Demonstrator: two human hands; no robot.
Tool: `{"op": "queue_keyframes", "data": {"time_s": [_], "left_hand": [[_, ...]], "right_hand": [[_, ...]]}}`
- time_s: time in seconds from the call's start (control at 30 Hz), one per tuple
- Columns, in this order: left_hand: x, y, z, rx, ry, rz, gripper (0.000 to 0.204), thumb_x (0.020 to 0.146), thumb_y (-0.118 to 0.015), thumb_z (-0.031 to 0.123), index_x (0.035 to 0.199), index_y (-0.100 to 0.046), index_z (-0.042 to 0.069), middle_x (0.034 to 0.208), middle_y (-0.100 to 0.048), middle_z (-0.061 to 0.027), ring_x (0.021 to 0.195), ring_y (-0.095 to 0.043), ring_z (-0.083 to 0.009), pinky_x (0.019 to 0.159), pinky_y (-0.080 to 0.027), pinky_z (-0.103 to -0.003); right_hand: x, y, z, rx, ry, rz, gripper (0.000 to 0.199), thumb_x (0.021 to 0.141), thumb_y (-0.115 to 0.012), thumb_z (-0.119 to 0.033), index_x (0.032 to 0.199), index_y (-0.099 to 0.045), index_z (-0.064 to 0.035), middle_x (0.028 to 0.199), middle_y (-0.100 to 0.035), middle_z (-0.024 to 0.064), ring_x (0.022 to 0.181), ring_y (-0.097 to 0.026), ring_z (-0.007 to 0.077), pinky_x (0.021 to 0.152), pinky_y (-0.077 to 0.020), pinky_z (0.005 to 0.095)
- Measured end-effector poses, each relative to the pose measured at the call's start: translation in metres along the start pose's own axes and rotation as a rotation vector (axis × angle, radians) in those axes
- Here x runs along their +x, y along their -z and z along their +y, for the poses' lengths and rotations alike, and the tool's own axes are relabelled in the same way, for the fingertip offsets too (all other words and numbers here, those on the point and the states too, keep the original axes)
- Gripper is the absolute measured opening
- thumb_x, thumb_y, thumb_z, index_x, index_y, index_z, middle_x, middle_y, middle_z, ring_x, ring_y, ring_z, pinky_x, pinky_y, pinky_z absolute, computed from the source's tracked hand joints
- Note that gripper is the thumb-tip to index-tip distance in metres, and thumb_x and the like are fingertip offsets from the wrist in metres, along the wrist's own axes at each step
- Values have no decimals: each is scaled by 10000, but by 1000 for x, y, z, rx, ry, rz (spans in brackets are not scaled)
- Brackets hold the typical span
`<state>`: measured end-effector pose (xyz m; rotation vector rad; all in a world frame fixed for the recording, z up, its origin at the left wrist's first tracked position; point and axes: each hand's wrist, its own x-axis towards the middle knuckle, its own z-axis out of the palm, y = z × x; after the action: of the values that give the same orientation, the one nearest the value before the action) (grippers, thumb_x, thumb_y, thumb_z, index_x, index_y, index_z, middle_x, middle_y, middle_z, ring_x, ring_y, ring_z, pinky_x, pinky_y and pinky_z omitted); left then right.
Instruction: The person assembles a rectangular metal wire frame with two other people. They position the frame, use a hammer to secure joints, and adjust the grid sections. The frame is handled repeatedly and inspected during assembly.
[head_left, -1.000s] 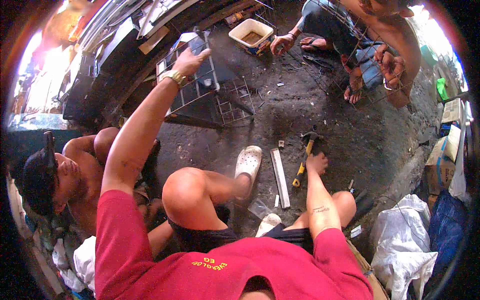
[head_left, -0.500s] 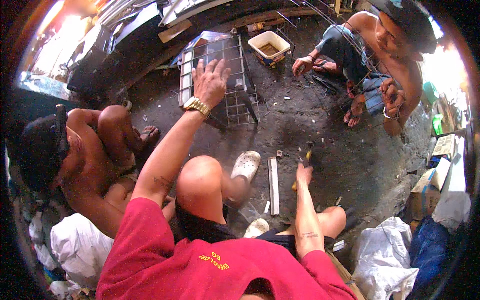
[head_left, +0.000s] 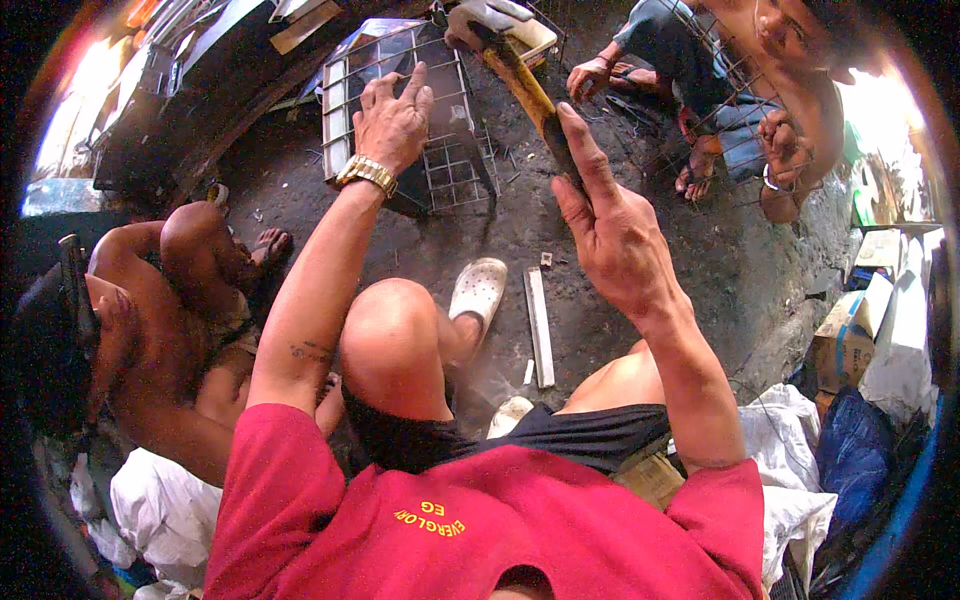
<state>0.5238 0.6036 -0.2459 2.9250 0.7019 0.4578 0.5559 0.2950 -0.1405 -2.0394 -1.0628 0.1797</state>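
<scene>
Head view shows my right hand (head_left: 610, 225) raised with its fingers wrapped around the wooden handle of a hammer (head_left: 520, 75), whose head points up and away from my palm. My left hand (head_left: 393, 122), fingers spread wide and holding nothing, rests on top of the wire cage (head_left: 395, 115). Below my right hand, a flat metal bar (head_left: 539, 325) lies on the dark ground beside my white clog (head_left: 478, 290).

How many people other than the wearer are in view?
2. One person sits at the left edge, beside the wearer's left arm. Another person sits at the upper right, behind wire mesh, beyond the hammer in the wearer's right hand. Others may be hidden.
</scene>
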Motion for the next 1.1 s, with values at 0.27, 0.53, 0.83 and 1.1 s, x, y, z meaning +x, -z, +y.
{"op": "queue_keyframes", "data": {"time_s": [0.27,0.53,0.83,1.1], "left_hand": [[2,-6,-5,3,-9,27,494,1015,-358,455,1474,-426,285,1447,-427,-164,1349,-351,-388,1007,-383,-585],[2,-6,-4,7,-8,18,479,1015,-360,444,1457,-453,286,1444,-431,-169,1350,-350,-388,1030,-371,-572],[3,-4,0,23,-11,12,474,1011,-376,435,1455,-456,287,1432,-440,-176,1338,-362,-389,1009,-393,-571],[0,1,5,27,3,5,469,1007,-389,398,1454,-455,271,1420,-448,-179,1319,-376,-398,997,-398,-566]], "right_hand": [[-12,-8,-3,-50,-80,-86,621,994,-536,-194,1537,-251,-297,976,-639,307,883,-616,495,702,-496,505],[-16,-19,5,-61,-309,-238,603,998,-523,-163,1525,-279,-325,940,-638,302,870,-618,498,699,-503,501],[-3,-21,3,-154,-255,-267,614,999,-509,-214,1528,-233,-361,868,-632,300,823,-630,480,705,-491,536],[-2,-25,6,-144,-224,-226,621,995,-501,-208,1531,-223,-350,812,-636,275,797,-630,474,695,-476,555]]}}
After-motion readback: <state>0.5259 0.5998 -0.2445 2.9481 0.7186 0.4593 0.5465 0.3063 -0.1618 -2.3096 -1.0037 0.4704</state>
